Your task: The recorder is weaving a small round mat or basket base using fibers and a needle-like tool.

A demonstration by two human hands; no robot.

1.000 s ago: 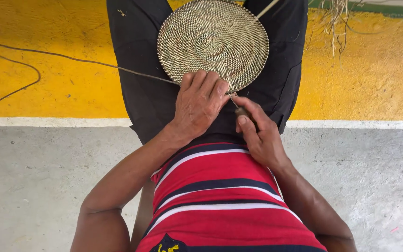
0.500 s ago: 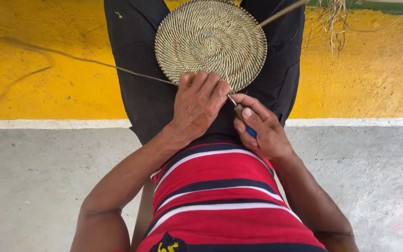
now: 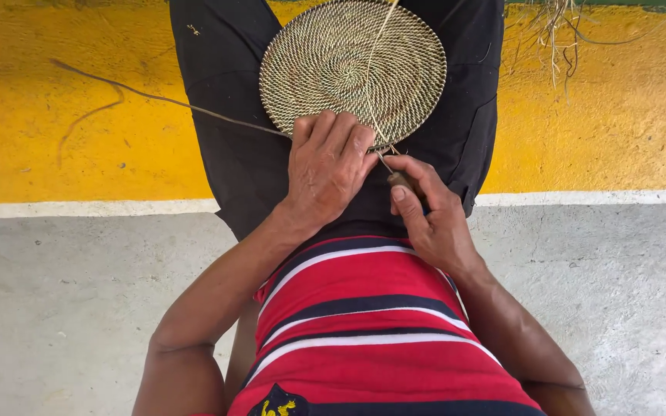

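A round woven mat point(image 3: 352, 69) of coiled pale and dark fibre rests on my lap, over black shorts. My left hand point(image 3: 325, 169) presses down on the mat's near rim, fingers curled over the edge. My right hand point(image 3: 425, 212) grips a small tool with a wooden handle point(image 3: 404, 182), its thin metal point poked into the rim beside my left fingers. A pale fibre strand point(image 3: 375, 65) runs from that spot up across the mat. A darker long strand point(image 3: 156, 96) trails off to the left from under my left hand.
The floor beneath me is yellow-painted concrete point(image 3: 79, 146) far from me, with a white line point(image 3: 86, 208) and grey concrete point(image 3: 55, 308) near me. A bundle of loose dry fibres point(image 3: 556, 31) lies at the top right. My striped red shirt fills the lower middle.
The pale strand has swung from the upper right to lie straight up across the mat. The tool's point stays at the rim; both hands have barely shifted.
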